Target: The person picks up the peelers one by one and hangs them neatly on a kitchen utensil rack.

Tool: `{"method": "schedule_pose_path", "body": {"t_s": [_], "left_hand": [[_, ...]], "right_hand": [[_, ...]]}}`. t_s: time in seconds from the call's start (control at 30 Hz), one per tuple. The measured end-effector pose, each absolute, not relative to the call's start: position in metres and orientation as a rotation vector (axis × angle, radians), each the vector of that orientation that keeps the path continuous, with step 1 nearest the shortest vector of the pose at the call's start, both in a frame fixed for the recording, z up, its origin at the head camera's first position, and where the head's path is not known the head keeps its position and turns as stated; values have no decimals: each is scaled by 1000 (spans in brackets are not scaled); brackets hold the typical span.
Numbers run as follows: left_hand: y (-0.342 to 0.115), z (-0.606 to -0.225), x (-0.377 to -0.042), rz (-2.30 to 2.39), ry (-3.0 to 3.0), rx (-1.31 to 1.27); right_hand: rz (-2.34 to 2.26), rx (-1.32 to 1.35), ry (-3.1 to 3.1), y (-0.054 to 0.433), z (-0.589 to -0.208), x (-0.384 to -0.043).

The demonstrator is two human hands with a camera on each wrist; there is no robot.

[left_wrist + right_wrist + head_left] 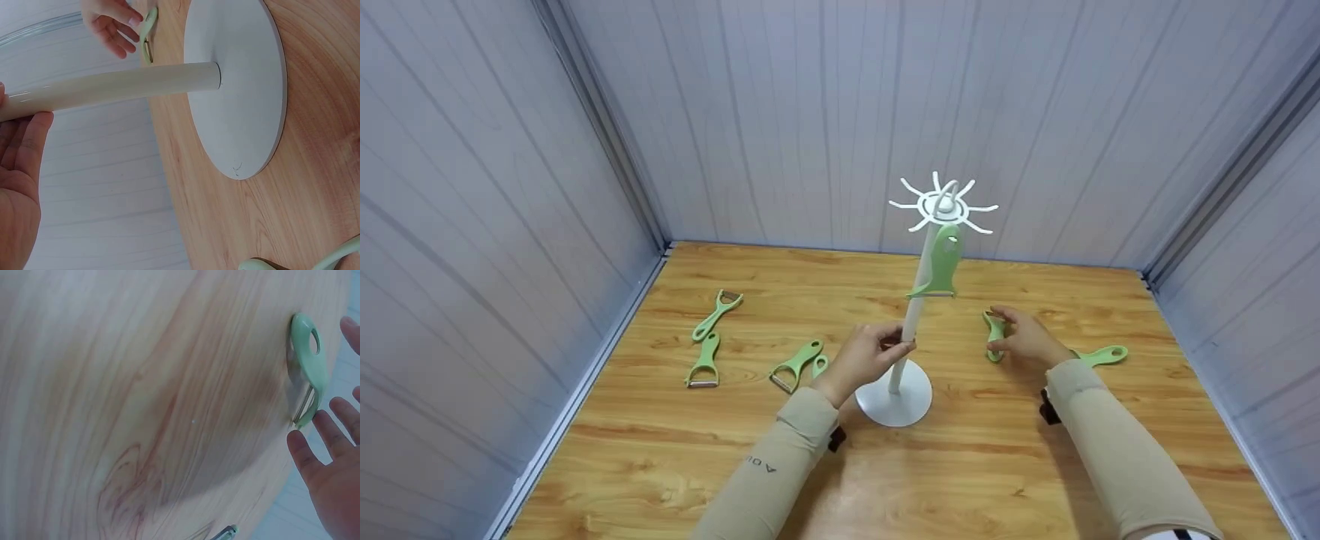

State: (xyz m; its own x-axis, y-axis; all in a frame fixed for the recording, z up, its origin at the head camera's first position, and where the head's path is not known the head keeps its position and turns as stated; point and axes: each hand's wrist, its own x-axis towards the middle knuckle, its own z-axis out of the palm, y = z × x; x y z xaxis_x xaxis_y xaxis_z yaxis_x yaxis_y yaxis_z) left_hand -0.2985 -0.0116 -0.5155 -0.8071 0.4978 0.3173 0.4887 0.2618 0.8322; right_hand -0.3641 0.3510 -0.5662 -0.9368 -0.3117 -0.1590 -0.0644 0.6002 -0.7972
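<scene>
My left hand grips the white pole of a hook stand, whose round base stands on the table. A green peeler hangs from one hook at the top of the stand. On the right, my right hand is beside another green peeler lying on the wood. In the right wrist view its fingers are spread and loosely extended near this peeler, the fingertips close to its blade end; whether they touch it I cannot tell.
Another peeler lies partly behind my right wrist. Left of the stand lie several more green peelers, among them one at the back, one below it and one near my left forearm. Panelled walls enclose the table.
</scene>
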Motion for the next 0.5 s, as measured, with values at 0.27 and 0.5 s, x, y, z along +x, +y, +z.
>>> {"method": "schedule_pose_path", "body": {"t_s": [0.27,0.5], "left_hand": [[-11,-516,-298,1643,2478,972],[-11,-516,-298,1652,2466,970]], "right_hand": [[-1088,-343,2609,351,-563,-361],[-928,-395,2684,348,-558,-357]]}}
